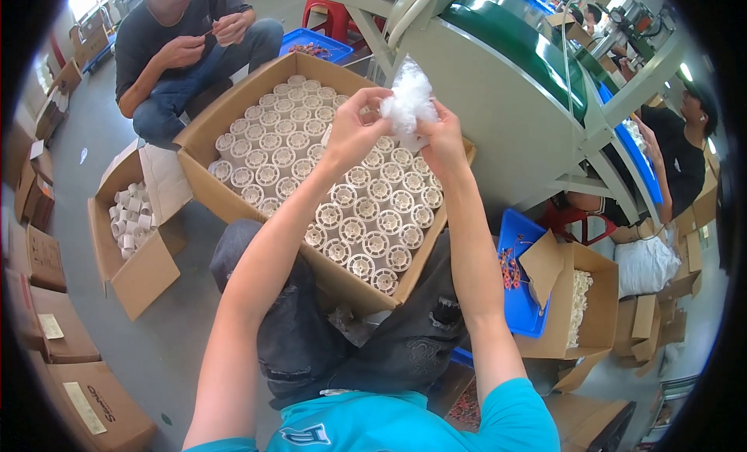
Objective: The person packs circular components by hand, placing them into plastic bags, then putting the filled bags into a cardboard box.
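Both hands are raised over the far part of a large open carton (pixel 327 274). Between them is a crumpled clear plastic bag (pixel 410 102). My left hand (pixel 358 131) pinches its left side with curled fingers. At the bag's lower right, my right hand (pixel 444 137) grips it between thumb and fingers. What the bag holds, if anything, cannot be made out. Below, the carton is filled with rows of round white slotted plastic parts (pixel 352 231), standing close together.
A small carton of white tubular pieces (pixel 131 222) stands left. Right are a blue tray (pixel 531 316) with red parts and a carton of cream pieces (pixel 577 308). A machine with a green belt (pixel 513 47) rises beyond. Co-workers sit at far left (pixel 175 70) and right (pixel 681 152).
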A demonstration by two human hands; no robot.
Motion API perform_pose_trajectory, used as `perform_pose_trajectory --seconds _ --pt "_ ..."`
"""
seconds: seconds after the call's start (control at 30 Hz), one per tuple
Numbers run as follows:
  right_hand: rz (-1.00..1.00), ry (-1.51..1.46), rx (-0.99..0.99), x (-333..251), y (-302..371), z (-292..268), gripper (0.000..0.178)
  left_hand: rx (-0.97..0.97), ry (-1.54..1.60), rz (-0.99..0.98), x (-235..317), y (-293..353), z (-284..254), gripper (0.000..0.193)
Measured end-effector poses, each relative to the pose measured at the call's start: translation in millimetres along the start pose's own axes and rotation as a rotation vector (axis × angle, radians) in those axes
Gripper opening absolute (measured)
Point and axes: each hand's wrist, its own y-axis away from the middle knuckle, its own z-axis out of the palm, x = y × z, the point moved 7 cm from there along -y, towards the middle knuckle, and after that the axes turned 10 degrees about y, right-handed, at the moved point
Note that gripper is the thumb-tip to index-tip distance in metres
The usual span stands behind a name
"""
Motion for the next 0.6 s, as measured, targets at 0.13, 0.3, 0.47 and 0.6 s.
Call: perform_pose_trajectory --seconds 0.13,0.3,0.47,0.6 --pt "0.042 -0.270 -0.078 -1 0 0 0.051 -0.113 -0.238 0.087 -4 2 5 0.038" --pt "0.177 -0.549 0.060 24 1 1 0.052 -0.001 -0.653 0.494 18 15 17 0.030" --pt "0.168 -0.559 0.056 34 -1 -2 0.049 -0.053 -0.783 0.582 21 22 32 0.033" --pt "0.236 -0.675 0.089 22 5 -1 0.047 -0.068 -0.965 0.730 29 27 43 0.037"
